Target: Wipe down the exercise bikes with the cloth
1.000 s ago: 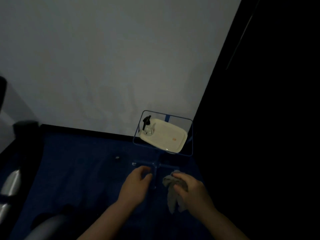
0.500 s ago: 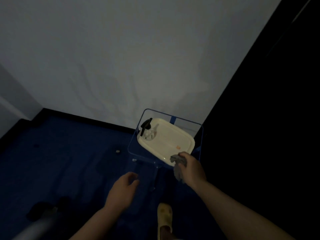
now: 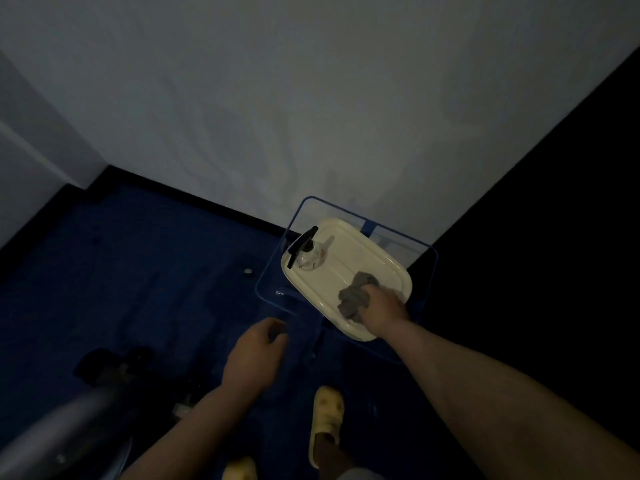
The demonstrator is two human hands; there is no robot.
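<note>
My right hand (image 3: 382, 311) grips a crumpled grey cloth (image 3: 355, 295) and holds it down on a cream tray (image 3: 349, 251). The tray rests on a blue metal-framed stand (image 3: 304, 206) against the wall. A small spray bottle (image 3: 306, 252) with a black trigger stands at the tray's far left corner. My left hand (image 3: 254, 355) hovers lower left of the stand, fingers loosely curled, holding nothing. A dim grey part of an exercise bike (image 3: 65, 424) shows at the lower left, blurred.
The floor is dark blue carpet (image 3: 121, 271). A white wall (image 3: 311, 98) rises behind the stand, and a black surface (image 3: 554, 237) closes the right side. My feet in pale yellow slippers (image 3: 325, 420) stand below the hands. A small white object (image 3: 248, 271) lies on the carpet.
My right hand has carried the cloth forward and up onto the tray. My left hand has dropped back from the stand's bar. The view has swung right, away from the bike.
</note>
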